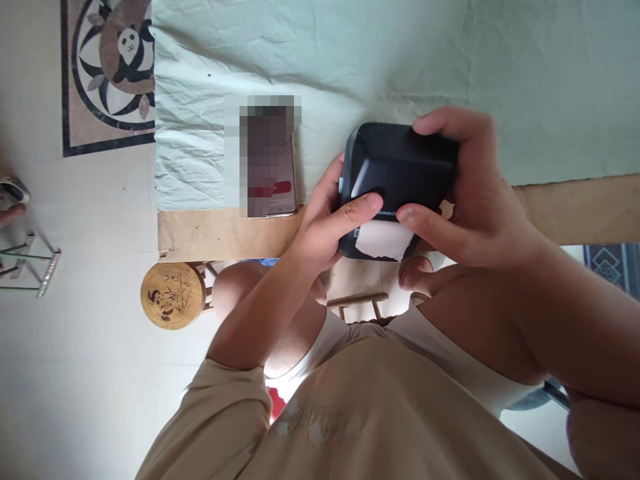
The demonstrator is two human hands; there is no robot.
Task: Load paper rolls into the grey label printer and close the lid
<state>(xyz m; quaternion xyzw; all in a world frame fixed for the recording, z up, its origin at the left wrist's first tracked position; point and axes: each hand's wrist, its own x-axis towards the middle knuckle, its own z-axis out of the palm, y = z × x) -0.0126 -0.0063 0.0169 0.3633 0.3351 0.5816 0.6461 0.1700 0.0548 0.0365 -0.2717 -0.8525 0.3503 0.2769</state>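
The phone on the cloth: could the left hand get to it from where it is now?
Probably yes: the phone lies flat just beside the left hand, nothing between, but that hand grips the black printer and must let go.

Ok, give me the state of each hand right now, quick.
Left hand: closed on the black label printer, thumb across its front.
Right hand: closed on the same printer, fingers over its top, thumb near the white paper.

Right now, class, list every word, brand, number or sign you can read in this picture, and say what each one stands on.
"NIIMBO", cut off by a thumb: on the black printer held in both hands.
White label coming out of the printer: blank.
Phone on the cloth: screen blurred, unreadable.
Round stool and floor tile: panda pictures only, no words.
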